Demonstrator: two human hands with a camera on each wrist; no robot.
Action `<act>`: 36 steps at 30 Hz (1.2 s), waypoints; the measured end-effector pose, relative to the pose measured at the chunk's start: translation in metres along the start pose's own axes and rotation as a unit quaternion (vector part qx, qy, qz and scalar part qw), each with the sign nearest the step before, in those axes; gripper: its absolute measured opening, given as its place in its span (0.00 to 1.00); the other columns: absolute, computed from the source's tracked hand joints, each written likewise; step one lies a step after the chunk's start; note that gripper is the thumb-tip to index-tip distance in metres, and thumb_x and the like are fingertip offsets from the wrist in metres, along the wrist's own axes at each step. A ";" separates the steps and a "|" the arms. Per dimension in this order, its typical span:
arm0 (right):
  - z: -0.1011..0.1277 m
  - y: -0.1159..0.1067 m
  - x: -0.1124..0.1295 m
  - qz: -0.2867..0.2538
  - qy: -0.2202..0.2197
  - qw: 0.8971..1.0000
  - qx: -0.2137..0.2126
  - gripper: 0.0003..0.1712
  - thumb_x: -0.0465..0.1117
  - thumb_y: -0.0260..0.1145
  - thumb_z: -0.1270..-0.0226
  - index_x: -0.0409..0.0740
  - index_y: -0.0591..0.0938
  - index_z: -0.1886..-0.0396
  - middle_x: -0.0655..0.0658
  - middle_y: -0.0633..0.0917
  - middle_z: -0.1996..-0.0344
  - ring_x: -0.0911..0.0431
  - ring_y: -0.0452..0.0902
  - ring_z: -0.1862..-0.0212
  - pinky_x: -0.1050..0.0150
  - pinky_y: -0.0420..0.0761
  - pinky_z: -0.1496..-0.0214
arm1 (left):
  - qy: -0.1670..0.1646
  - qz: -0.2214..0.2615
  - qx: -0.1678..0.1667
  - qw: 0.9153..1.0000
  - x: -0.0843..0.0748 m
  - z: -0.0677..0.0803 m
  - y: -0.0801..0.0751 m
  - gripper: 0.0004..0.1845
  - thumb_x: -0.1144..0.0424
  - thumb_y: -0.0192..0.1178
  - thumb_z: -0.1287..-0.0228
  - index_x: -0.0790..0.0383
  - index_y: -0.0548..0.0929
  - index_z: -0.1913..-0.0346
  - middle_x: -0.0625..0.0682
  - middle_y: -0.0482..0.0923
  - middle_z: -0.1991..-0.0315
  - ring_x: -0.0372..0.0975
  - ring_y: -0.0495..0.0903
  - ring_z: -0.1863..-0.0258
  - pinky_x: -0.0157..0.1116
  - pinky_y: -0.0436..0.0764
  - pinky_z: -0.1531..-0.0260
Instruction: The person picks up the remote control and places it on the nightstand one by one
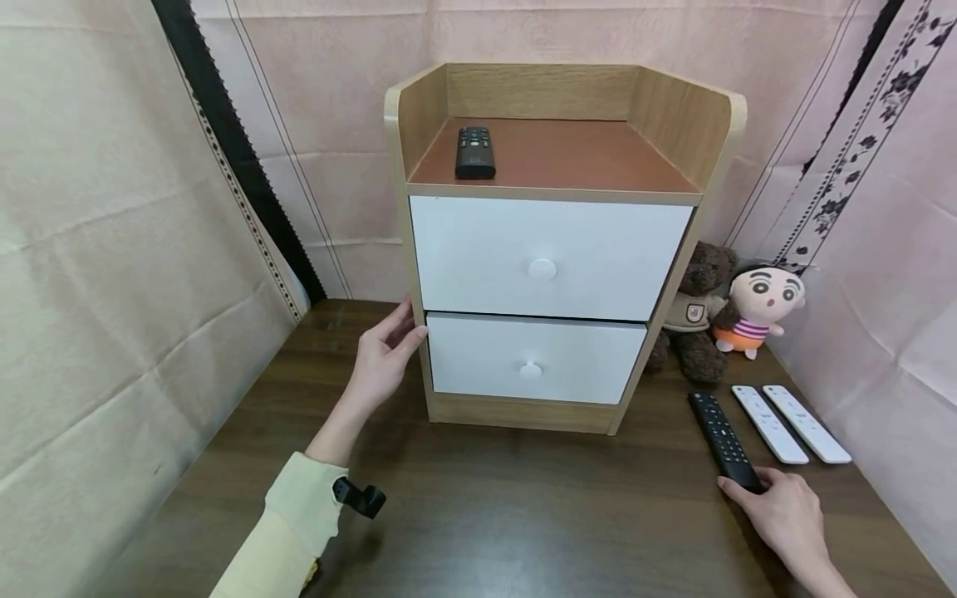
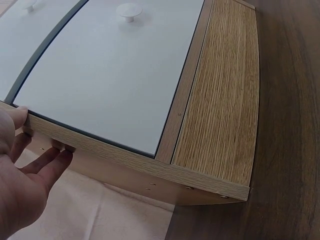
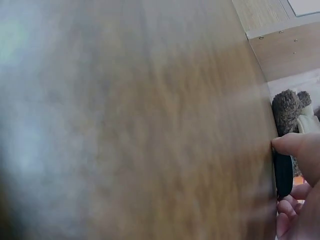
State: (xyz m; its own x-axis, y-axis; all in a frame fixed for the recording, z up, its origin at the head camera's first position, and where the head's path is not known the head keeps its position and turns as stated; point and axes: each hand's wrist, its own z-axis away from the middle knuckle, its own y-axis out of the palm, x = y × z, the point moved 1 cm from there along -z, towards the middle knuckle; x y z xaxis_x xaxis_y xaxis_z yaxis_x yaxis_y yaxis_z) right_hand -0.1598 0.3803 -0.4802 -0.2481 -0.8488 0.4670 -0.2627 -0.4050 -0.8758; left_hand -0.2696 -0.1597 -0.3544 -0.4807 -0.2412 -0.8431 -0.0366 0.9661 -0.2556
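My left hand (image 1: 383, 357) touches the left side of a small wooden cabinet (image 1: 516, 410) that has two white drawers. In the left wrist view, the thumb of the left hand (image 2: 25, 185) lies at the cabinet's front edge and the fingertips rest against its side panel (image 2: 115, 167). At the right, my right hand (image 1: 791, 517) pinches the near end of a black remote control (image 1: 721, 440) between thumb and fingers. The right wrist view has the remote's dark end (image 3: 284, 175) beside the thumb; most of that view is blurred tabletop.
Two white remotes (image 1: 770, 423) lie right of the black one. Behind them sit a brown teddy bear (image 1: 703, 357) and a cartoon plush doll (image 1: 758, 307). Another black remote (image 1: 474, 154) lies on the cabinet's top. Both drawers look closed. Pale cloth (image 1: 882, 332) surrounds the dark wooden table (image 1: 523, 515).
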 end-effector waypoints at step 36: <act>0.020 -0.049 0.016 -0.132 0.041 0.972 -0.192 0.30 0.49 0.79 0.49 0.30 0.86 0.54 0.70 0.77 0.88 0.75 0.70 0.79 0.55 0.64 0.52 | -0.012 0.014 -0.001 1.000 0.002 0.000 -0.002 0.31 0.65 0.62 0.25 0.61 0.66 0.23 0.58 0.72 0.29 0.49 0.75 0.34 0.41 0.78 0.40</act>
State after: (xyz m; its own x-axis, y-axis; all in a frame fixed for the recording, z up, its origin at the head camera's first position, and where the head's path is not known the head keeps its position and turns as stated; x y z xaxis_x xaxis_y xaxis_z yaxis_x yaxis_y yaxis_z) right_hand -0.1318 0.3795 -0.4324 -0.1950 -0.6964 0.6907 -0.6513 -0.4346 -0.6221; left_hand -0.2701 -0.1618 -0.3556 -0.4597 -0.2153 -0.8616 -0.0249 0.9729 -0.2298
